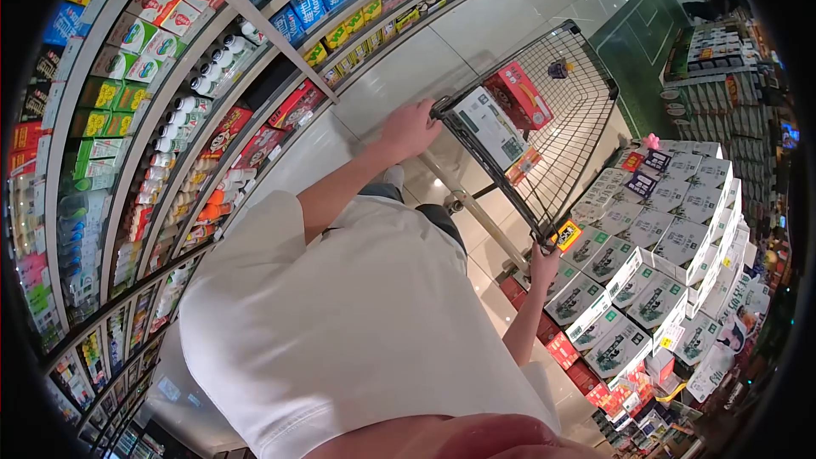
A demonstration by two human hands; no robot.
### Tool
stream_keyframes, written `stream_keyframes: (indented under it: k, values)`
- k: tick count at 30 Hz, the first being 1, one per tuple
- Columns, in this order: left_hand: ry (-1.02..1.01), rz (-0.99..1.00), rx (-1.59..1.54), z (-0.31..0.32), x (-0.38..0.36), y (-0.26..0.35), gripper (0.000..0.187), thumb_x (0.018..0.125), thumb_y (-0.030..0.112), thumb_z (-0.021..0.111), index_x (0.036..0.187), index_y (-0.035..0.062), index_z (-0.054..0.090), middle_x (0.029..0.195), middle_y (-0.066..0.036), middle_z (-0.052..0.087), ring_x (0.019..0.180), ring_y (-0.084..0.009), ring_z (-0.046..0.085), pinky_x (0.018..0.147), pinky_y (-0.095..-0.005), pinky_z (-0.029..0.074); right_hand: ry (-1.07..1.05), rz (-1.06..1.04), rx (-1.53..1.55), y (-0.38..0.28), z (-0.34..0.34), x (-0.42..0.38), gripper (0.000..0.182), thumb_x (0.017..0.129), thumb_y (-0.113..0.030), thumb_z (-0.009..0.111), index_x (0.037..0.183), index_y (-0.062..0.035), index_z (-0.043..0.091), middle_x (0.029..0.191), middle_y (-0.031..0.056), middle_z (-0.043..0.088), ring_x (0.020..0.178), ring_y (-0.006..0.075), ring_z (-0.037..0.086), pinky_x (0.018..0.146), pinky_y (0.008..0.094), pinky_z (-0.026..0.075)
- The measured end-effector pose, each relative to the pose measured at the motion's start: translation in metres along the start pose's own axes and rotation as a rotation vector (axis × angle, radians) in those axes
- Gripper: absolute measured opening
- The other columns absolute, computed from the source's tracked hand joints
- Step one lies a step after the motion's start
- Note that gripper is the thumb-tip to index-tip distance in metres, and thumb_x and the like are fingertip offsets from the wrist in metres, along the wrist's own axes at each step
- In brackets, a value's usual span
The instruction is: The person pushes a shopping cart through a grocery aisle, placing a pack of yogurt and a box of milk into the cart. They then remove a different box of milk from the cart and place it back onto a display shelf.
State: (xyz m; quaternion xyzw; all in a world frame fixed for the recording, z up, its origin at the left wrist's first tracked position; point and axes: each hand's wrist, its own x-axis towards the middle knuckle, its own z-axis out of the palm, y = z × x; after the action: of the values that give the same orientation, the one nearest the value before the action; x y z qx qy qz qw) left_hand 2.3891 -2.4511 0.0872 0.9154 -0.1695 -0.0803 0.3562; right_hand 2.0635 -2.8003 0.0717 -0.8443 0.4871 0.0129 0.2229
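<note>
I judge the step in hand to be steering, my left hand (410,129) and right hand (542,265) each wrapped around a near corner of the shopping cart (571,123), between shelves (259,24) and stacked boxes (650,229), so next I likely need an even push.

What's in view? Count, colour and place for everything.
shopping cart: one, black wire, ahead
white carton: one, white, in cart's near end
red box: one, red, in cart
small packet: one, orange-red, in cart
yellow tag: one, yellow-black, cart's near-right corner
shelving: several tiers, grey, left
packaged goods: many, mixed colours, on shelving
stacked cartons: many, mostly white, right
purple packets: about two, purple, on those cartons
floor: pale tiles, beneath
shirt: one, white, lower middle
left hand: one, bare, cart's near-left corner
right hand: one, bare, cart's near-right corner
</note>
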Motion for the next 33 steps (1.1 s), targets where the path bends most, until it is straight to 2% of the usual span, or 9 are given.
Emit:
stream_keyframes:
  k: [3, 6, 14, 18, 19, 22, 27, 32, 33]
  values:
    - [-0.019, -0.033, -0.001, 0.0, 0.03, 0.009, 0.041, 0.093, 0.033, 0.067, 0.121, 0.0042, 0.063, 0.096, -0.014, 0.073, 0.097, -0.0369, 0.069, 0.085, -0.051, 0.056, -0.043, 0.062, -0.009, 0.005, 0.007, 0.033, 0.055, 0.089, -0.042, 0.076, 0.121, 0.0011, 0.064, 0.102, 0.0236, 0.074, 0.096, 0.0395, 0.073, 0.088, 0.0461, 0.055]
    - [-0.069, -0.074, 0.008, 0.005, 0.049, 0.015, 0.044, 0.093, 0.034, 0.066, 0.125, 0.0043, 0.063, 0.098, -0.014, 0.073, 0.101, -0.0362, 0.069, 0.088, -0.0504, 0.056, -0.069, 0.089, -0.025, 0.002, 0.007, 0.058, 0.05, 0.091, -0.036, 0.07, 0.124, 0.0001, 0.062, 0.116, 0.0253, 0.073, 0.112, 0.0449, 0.068, 0.095, 0.0502, 0.052]
    - [-0.014, -0.045, 0.013, 0.024, 0.116, 0.028, 0.046, 0.092, 0.031, 0.07, 0.13, 0.0056, 0.063, 0.095, -0.011, 0.076, 0.097, -0.0361, 0.07, 0.085, -0.0497, 0.056, -0.051, 0.032, 0.02, -0.031, -0.003, 0.115, 0.045, 0.094, -0.033, 0.068, 0.122, 0.0017, 0.062, 0.094, 0.0242, 0.073, 0.091, 0.0434, 0.071, 0.085, 0.0493, 0.054]
    - [-0.045, -0.075, 0.057, 0.031, 0.149, 0.045, 0.045, 0.093, 0.03, 0.069, 0.131, 0.0065, 0.063, 0.093, -0.012, 0.076, 0.093, -0.0364, 0.071, 0.083, -0.0502, 0.057, -0.047, 0.01, 0.13, -0.04, -0.008, 0.149, 0.039, 0.096, -0.028, 0.069, 0.117, 0.0035, 0.059, 0.084, 0.0189, 0.072, 0.074, 0.0317, 0.073, 0.071, 0.0432, 0.056]
    - [-0.043, -0.077, 0.076, 0.036, 0.158, 0.047, 0.045, 0.093, 0.03, 0.069, 0.131, 0.0068, 0.063, 0.093, -0.012, 0.076, 0.092, -0.0365, 0.071, 0.082, -0.0503, 0.057, -0.072, 0.002, 0.153, -0.044, -0.011, 0.16, 0.034, 0.098, -0.025, 0.067, 0.115, 0.0029, 0.058, 0.08, 0.0151, 0.071, 0.067, 0.0261, 0.071, 0.065, 0.0409, 0.055]
    - [-0.013, -0.105, 0.062, 0.047, 0.184, 0.057, 0.043, 0.092, 0.031, 0.07, 0.128, 0.0082, 0.064, 0.092, -0.015, 0.074, 0.092, -0.0379, 0.07, 0.082, -0.0514, 0.057, -0.118, 0.017, 0.224, -0.049, -0.014, 0.192, 0.033, 0.099, -0.024, 0.065, 0.117, 0.0027, 0.058, 0.079, 0.0138, 0.071, 0.065, 0.0252, 0.071, 0.062, 0.0399, 0.054]
    - [-0.01, -0.123, 0.137, 0.06, 0.222, 0.077, 0.04, 0.093, 0.03, 0.069, 0.126, 0.0073, 0.065, 0.089, -0.015, 0.075, 0.088, -0.0383, 0.072, 0.079, -0.0512, 0.057, -0.154, 0.059, 0.268, -0.04, -0.009, 0.247, 0.037, 0.103, -0.031, 0.059, 0.122, 0.0018, 0.057, 0.088, 0.0194, 0.074, 0.076, 0.0305, 0.074, 0.072, 0.0447, 0.055]
    - [0.003, -0.116, 0.148, 0.072, 0.261, 0.094, 0.041, 0.093, 0.03, 0.069, 0.126, 0.0068, 0.066, 0.088, -0.014, 0.076, 0.087, -0.0376, 0.073, 0.078, -0.0507, 0.057, -0.155, 0.033, 0.257, -0.052, -0.013, 0.298, 0.038, 0.105, -0.032, 0.059, 0.123, 0.0009, 0.056, 0.088, 0.021, 0.074, 0.075, 0.0342, 0.073, 0.07, 0.0472, 0.054]
    - [-0.003, -0.139, 0.157, 0.076, 0.271, 0.095, 0.043, 0.093, 0.031, 0.069, 0.128, 0.007, 0.066, 0.089, -0.014, 0.076, 0.088, -0.0369, 0.073, 0.079, -0.05, 0.057, -0.172, 0.036, 0.259, -0.055, -0.016, 0.307, 0.038, 0.104, -0.031, 0.061, 0.123, 0.0014, 0.055, 0.089, 0.0196, 0.073, 0.075, 0.0308, 0.073, 0.069, 0.0439, 0.055]
